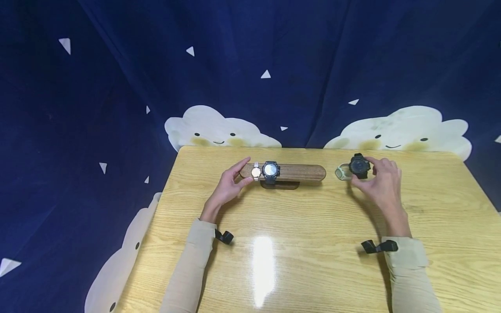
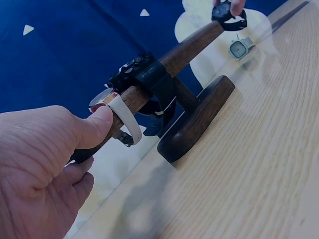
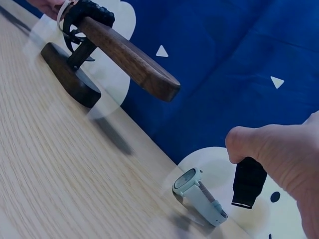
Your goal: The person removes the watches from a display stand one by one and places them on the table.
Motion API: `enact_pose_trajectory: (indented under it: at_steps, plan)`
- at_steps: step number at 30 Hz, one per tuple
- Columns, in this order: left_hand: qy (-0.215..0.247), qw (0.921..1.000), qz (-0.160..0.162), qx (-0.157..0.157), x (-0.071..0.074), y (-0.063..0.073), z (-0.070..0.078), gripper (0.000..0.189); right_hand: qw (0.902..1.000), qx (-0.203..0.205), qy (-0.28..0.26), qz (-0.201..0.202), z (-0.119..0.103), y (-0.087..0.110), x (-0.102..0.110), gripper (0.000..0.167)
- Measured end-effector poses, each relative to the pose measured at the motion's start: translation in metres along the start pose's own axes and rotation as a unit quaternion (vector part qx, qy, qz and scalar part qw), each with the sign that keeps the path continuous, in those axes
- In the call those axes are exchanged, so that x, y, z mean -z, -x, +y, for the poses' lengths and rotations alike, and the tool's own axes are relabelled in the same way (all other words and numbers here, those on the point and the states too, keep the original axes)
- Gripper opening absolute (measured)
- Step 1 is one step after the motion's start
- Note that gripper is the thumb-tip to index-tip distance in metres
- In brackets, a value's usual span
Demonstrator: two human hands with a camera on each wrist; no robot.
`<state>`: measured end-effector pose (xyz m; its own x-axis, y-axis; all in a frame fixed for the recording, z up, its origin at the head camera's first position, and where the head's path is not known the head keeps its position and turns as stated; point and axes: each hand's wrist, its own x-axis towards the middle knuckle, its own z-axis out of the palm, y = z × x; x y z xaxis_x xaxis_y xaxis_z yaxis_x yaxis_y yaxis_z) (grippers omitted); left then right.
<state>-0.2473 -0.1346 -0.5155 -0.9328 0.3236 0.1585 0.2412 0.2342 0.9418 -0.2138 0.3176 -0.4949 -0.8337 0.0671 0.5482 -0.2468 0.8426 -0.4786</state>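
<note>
My left hand [image 1: 228,186] grips the left end of a wooden watch stand [image 1: 301,172], its thumb against a small white-strapped watch [image 2: 125,118] looped round the bar. Right beside that one, a chunky black watch [image 1: 270,170] also sits on the bar. Off the stand's right end, my right hand [image 1: 384,184] pinches another black watch [image 1: 359,166] between thumb and fingers, held above the table. A pale green watch [image 3: 198,196] lies on the tabletop just left of and below the held watch. In the right wrist view, the thumb hides most of the held watch's face.
The light wood table [image 1: 313,261] ends at a dark blue curtain [image 1: 250,65] with white triangles and smiling clouds behind the stand. The stand's bar is raised on a short post over a rounded base [image 2: 199,122]. Black straps [image 1: 379,247] hang at both wrists.
</note>
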Motion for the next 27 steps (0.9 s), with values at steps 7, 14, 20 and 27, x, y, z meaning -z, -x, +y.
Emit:
enact_pose_trajectory:
  at_steps: [7, 14, 20, 27]
  plan:
    - [0.014, 0.9999, 0.0, 0.001, -0.002, 0.0, 0.002, 0.068, 0.9992, -0.029, 0.009, -0.027, 0.003, 0.001, 0.003, 0.066]
    - [0.019, 0.9997, -0.003, 0.015, -0.003, 0.004, 0.02, 0.068, 0.999, -0.03, 0.016, -0.028, 0.007, 0.001, 0.005, 0.068]
    - [0.016, 0.9998, -0.008, 0.013, -0.001, 0.007, 0.031, 0.068, 0.9995, -0.025, 0.016, -0.015, 0.012, 0.002, 0.005, 0.065]
    - [0.014, 0.9997, -0.008, 0.016, -0.002, 0.006, 0.03, 0.067, 0.9993, -0.029, 0.023, -0.01, 0.017, 0.003, 0.007, 0.064]
